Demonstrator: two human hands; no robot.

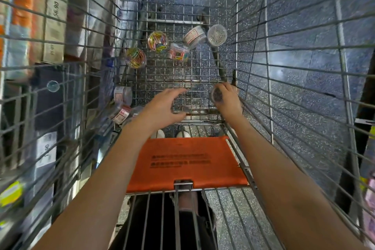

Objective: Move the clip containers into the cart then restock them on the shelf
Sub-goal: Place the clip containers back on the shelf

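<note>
Looked straight down into wire cart (251, 50), both arms reaching in over orange seat flap (188, 162).

Right hand (227, 99) wrapped around a small round container with dark contents (217, 94), held low near the cart's right wall, just above the basket floor. Left hand (164, 105) spread, fingers loosely apart, gripping nothing, hovering mid-basket.

Clip containers already in cart: two tubs of coloured clips (157, 41) and (135, 58), a third coloured one on its side (179, 51), a labelled tub tipped over (194, 36), a silver-clip tub (216, 35) against the far right. Two more labelled tubs (122, 94) and (120, 113) jammed in the near-left corner. All scattered, several lying on their sides.

Couldn't tell from one frame whether the held container was being set down or picked up. Shelf stock (54, 20) visible through left wall, blurred.

Judgement on doing the step well:
- If placing: lowered to the mesh before releasing, not dropped; lids look press-fit and could pop.
- Set upright on flat base, since round tubs on their sides roll on the wire grid.
- Kept clear of the right wall gaps.
- Used the free left hand to gather near-left tubs next, the closest reach.
- If restocking: grouped by type first (coloured, silver, labelled) to cut trips.
</note>
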